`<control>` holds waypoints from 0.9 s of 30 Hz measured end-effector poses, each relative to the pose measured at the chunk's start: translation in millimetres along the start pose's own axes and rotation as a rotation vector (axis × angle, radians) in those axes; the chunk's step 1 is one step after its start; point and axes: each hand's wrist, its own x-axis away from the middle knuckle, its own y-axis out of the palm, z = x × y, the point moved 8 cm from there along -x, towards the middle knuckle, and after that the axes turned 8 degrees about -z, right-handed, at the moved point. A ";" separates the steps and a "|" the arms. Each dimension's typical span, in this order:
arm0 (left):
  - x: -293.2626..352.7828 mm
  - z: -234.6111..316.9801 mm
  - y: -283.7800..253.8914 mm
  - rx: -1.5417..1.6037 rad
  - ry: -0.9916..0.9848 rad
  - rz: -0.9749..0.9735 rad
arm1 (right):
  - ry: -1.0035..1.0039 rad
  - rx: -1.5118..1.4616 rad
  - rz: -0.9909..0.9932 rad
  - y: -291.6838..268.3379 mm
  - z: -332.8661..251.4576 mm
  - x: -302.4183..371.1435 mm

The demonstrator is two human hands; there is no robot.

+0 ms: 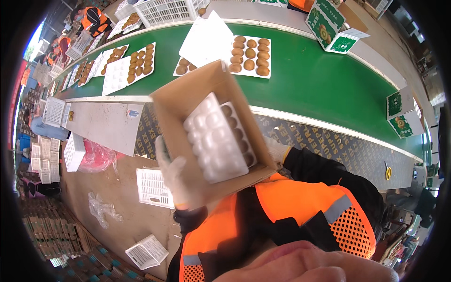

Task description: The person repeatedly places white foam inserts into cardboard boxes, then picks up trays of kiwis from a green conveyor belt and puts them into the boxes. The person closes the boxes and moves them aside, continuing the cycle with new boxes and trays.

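Between both hands I hold an open cardboard box, tilted, its opening toward me. My left hand, in a pale glove, grips the box's left side, thumb near the rim. On the opposite side is my right hand, also gloved and partly hidden by the box. A white molded tray with rounded cups lies inside. Behind it shows part of another tray holding dark, round fruit, probably kiwifruit. The box edges are slightly blurred.
Beyond the box runs a green conveyor belt with kiwifruit trays and a blank white sheet. Printed green-and-white cartons stand along its far edge. Yellow scissors lie on the patterned board at right. White crates sit low at left.
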 end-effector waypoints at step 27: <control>62.9 21.9 -219.8 -0.615 0.045 0.154 | -0.206 0.675 1.114 -262.7 -221.9 -181.4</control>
